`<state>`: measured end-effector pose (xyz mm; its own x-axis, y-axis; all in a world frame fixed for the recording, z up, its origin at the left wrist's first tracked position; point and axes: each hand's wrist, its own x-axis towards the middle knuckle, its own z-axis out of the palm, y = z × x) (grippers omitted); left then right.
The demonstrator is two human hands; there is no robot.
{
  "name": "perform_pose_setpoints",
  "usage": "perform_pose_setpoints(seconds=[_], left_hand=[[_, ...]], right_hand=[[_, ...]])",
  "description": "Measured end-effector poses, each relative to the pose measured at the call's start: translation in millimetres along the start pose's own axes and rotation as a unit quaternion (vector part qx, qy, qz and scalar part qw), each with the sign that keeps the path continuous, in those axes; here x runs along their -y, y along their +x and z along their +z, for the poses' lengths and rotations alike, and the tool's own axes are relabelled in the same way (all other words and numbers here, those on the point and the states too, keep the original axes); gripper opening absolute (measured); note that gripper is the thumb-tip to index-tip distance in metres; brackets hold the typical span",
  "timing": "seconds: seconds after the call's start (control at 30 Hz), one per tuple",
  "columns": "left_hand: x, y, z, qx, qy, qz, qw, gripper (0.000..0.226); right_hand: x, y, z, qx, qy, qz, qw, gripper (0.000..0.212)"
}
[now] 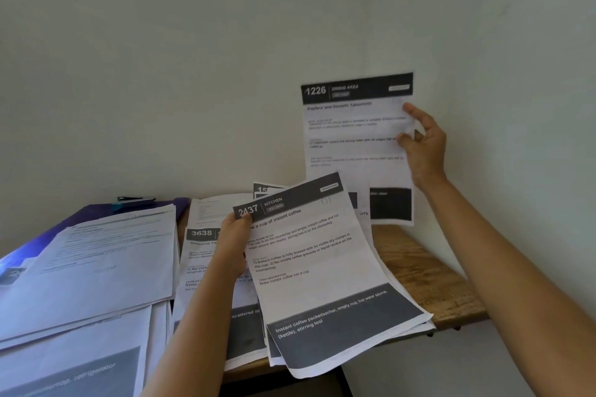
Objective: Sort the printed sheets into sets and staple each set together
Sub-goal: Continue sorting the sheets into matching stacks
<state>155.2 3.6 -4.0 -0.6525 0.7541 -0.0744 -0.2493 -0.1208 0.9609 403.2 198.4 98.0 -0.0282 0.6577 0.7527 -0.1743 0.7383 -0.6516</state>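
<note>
Wooden table; left hand, right hand grip sheets.

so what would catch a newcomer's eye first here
The white printed sheet headed 1226 stands out first, held upright at right in front of the pale wall by the right hand. Below it, at centre, the left hand grips a curling white sheet headed 2437 Kitchen, above loose paper piles on the brown wooden table.

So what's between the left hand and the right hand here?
Paper, in the head view: the 2437 sheet gripped by the left hand, then the 1226 sheet pinched by the right hand.
</note>
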Motion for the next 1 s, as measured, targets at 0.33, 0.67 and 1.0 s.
perform_pose_setpoints(seconds=[0.33,0.67,1.0], left_hand=[[0,-1,1,0.003,0.002,-0.003,1.000,0.014],[0,0,-1,0.006,-0.004,-0.003,1.000,0.013],[3,2,-1,0.003,-0.005,0.012,1.000,0.018]], right_hand=[[31,34,-6,-0.103,0.043,-0.038,0.993,0.054],[1,20,-9,0.070,0.095,0.201,0.972,0.054],[-21,-33,4,0.180,0.096,0.308,0.929,0.043]])
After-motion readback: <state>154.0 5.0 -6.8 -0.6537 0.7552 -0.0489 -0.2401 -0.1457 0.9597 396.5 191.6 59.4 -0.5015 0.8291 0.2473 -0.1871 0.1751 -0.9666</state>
